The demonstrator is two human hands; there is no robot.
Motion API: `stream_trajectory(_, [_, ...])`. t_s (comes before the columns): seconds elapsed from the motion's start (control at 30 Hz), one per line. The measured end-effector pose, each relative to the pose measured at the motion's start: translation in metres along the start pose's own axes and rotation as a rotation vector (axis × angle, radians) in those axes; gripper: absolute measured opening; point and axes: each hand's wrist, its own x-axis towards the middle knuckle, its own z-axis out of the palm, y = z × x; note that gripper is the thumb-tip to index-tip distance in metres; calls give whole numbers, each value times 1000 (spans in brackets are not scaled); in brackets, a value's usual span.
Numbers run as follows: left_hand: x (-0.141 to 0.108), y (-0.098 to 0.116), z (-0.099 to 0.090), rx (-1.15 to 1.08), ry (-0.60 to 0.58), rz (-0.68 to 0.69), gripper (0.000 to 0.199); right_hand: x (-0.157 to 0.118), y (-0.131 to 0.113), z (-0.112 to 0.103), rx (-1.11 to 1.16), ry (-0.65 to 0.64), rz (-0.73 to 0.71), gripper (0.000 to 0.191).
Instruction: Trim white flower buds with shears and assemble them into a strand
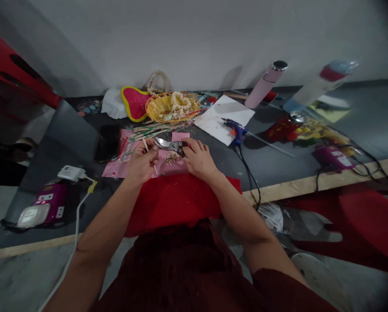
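Note:
My right hand (199,159) is closed round the handles of a pair of pruning shears (168,144), whose metal blades point left. In my left hand (142,162) is a thin pale stick (145,145), held between closed fingers close to the blade tips. Whether the blades touch the stick I cannot tell. Below the shears, a small pile of short pale cut pieces (172,157) lies on pink paper (181,137). A red cloth (181,199) hangs over the table edge in front of me.
Behind my hands lie several thin sticks (155,129) and a yellow wicker basket (155,110). A blue glue gun (235,130) rests by white paper (224,115). Rightward stand a pink flask (263,89) and a red can (281,128). A dark phone (107,144) lies left.

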Motion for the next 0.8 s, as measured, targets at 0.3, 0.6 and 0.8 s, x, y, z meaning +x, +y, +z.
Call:
stream_trajectory(0.3, [-1, 0, 1, 19, -23, 10, 30, 1, -1, 0, -8, 2, 12, 29])
stream_trajectory(0.6, [-1, 0, 0, -4, -29, 12, 30, 0, -2, -2, -8, -24, 1, 32])
stream_trajectory(0.8, [-1, 0, 1, 5, 7, 10, 29, 1, -4, -3, -14, -35, 11, 32])
